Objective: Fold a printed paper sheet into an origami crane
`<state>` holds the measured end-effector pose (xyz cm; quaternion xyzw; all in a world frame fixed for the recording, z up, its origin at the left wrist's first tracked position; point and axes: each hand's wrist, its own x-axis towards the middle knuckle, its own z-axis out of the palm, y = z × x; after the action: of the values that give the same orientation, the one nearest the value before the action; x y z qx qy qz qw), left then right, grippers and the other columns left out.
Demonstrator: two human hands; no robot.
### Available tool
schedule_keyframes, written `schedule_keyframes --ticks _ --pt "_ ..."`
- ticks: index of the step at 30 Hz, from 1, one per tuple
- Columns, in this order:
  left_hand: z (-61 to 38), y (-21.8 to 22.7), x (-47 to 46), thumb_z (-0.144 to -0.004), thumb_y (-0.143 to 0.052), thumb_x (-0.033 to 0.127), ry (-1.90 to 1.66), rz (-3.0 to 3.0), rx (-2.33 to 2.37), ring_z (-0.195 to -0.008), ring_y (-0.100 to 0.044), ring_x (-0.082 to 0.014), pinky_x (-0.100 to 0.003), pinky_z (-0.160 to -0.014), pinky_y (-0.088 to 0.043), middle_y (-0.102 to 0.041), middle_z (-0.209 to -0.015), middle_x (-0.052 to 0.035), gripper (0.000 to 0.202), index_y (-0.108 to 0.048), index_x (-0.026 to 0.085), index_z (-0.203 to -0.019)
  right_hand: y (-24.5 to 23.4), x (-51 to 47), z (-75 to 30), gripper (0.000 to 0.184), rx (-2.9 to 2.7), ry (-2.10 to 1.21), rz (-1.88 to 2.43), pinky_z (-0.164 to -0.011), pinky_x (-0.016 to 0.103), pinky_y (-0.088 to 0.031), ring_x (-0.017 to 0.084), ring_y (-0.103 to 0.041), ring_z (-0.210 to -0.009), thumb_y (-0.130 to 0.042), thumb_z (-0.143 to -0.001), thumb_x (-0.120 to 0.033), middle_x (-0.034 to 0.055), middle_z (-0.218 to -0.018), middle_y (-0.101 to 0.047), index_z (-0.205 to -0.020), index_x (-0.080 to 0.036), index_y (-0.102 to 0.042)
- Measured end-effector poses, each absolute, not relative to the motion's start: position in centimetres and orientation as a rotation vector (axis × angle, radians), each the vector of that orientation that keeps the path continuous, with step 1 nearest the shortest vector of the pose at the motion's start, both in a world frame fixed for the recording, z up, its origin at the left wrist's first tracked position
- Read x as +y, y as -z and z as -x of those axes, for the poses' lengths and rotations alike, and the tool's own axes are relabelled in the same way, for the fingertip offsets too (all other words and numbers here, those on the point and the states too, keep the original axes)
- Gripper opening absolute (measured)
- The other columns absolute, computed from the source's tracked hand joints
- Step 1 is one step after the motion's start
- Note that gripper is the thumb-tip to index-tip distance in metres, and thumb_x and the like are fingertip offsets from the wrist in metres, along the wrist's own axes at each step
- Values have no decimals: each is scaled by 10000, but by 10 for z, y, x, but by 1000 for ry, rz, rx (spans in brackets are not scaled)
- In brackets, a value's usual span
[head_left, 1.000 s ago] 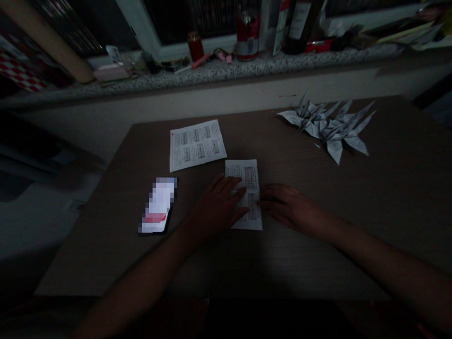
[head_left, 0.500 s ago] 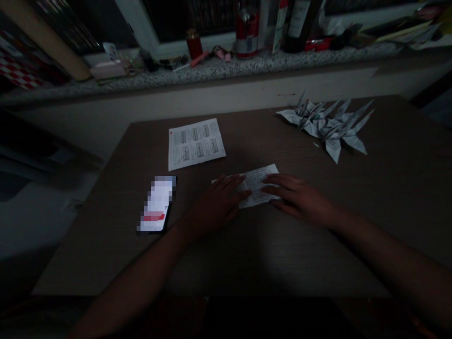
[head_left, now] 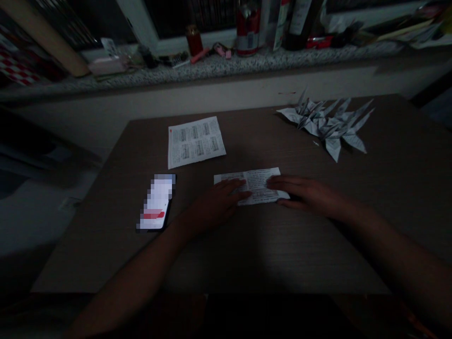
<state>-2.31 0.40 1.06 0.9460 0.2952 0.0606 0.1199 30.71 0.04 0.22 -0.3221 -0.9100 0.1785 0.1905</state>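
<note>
A printed sheet of paper (head_left: 259,181), folded into a wide rectangle, lies on the table in front of me. My left hand (head_left: 221,200) rests flat over its left part, fingers stretched out across the print. At the sheet's right end is my right hand (head_left: 303,193), its fingers extended over the paper and the thumb apart near the lower right corner. Both hands seem to press on the paper rather than lift it. The parts of the sheet under my fingers are hidden.
A phone with a lit, blurred screen (head_left: 155,202) lies to the left. Another printed sheet (head_left: 196,141) is behind it. Several folded paper cranes (head_left: 328,125) sit at the back right of the table (head_left: 247,254). Bottles, a can (head_left: 247,30) and small items line the windowsill (head_left: 141,77).
The folded sheet has turned slightly, its long edges now more level. My right hand has shifted a little right, its fingers closer together. My left hand stays nearly in place.
</note>
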Motion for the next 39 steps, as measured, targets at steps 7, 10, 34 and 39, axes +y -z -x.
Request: schedule_keyframes --ticks 7,10,34,39 --pt "23 -9 5 -1038 -516 172 -194 -2753 843 -1524 -381 -289 -506 -1217 -398 -390 -1653 -104 514 -481 280 -1539 -8 0 -311 389 -2527 -514 894 -1043 400 -571 250 -675 -1257 -578 -952 -159 106 -1420 -670 -1321 -242 -666" --pt "24 -7 6 -1028 -519 153 -215 -2758 832 -1528 -374 -291 -520 -1214 -399 -390 -1653 -104 525 -485 284 -1536 -9 2 -314 292 -2474 -577 908 -1020 394 -579 242 -703 -1205 -559 -990 -212 94 -1347 -713 -1252 -243 -684" --pt "11 -10 0 -1007 -564 137 -166 -2747 842 -1516 -391 -308 -522 -1210 -393 -410 -1636 -130 498 -543 260 -1489 4 33 -249 126 -2288 -355 1272 -845 391 -471 267 -645 -915 -535 -992 -284 90 -932 -678 -927 -216 -619" --pt "11 -9 -1 -1011 -558 140 -192 -2735 832 -1528 -372 -304 -517 -1216 -383 -402 -1642 -128 493 -543 261 -1488 12 39 -245 93 -2278 -322 1297 -851 414 -469 285 -631 -932 -538 -982 -276 100 -961 -668 -934 -222 -596"
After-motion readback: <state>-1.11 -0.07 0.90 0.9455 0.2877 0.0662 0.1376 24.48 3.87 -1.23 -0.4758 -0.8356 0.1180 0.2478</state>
